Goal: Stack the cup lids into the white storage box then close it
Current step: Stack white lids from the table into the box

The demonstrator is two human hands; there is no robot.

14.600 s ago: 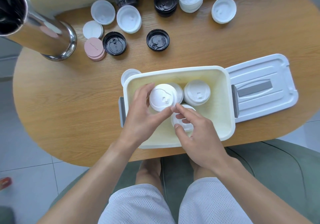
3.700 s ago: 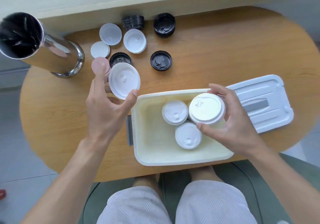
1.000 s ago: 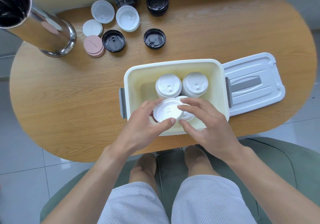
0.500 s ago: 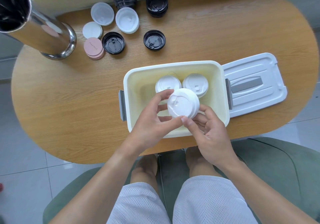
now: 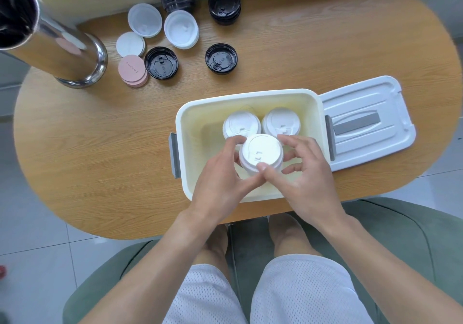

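Oval wooden table (image 5: 325, 48), grey tiled floor (image 5: 32, 248); both hands grip white lid stack (image 5: 260, 152).

White lid stack (image 5: 261, 154) sits upright inside the open white storage box (image 5: 250, 98).

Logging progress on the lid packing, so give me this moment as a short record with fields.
left hand: holds the white lid stack
right hand: holds the same stack
stack position: over the near part of the white storage box
already in box: two white lid stacks at the far side
box cover: off, lying right of the box
still on table: black lids, white lids, pink lids
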